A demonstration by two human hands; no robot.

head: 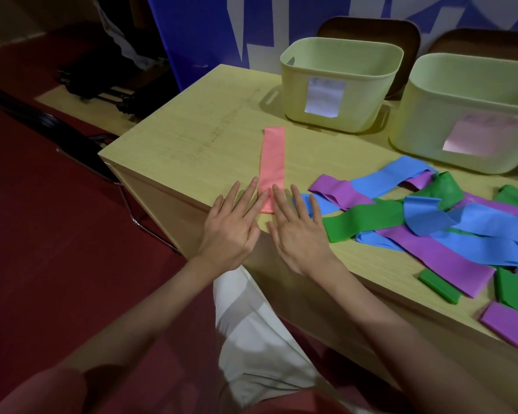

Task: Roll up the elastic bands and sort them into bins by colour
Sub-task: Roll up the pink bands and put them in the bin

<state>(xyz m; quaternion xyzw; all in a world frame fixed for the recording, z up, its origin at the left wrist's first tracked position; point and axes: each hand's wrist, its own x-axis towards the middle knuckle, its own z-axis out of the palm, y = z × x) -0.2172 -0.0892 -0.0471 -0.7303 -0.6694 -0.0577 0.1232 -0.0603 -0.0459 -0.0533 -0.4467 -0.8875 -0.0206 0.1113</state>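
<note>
Two pale green bins (pixel 341 85) stand at the far side of the wooden table (pixel 192 138), the landmark for all below. Loose pile of elastic bands (pixel 431 228) — blue, purple, green — to its right half. Pink band (pixel 273 156) lies flat near its left end, unrolled. Left hand (pixel 231 225) and right hand (pixel 296 231), fingers straight and spread, press its near end, gripping nothing. Band looks thin, soft, stretchy, probably tacky — best started by curling that near edge.

Dim, soft focus; perhaps overhead light; bowed edges
</note>
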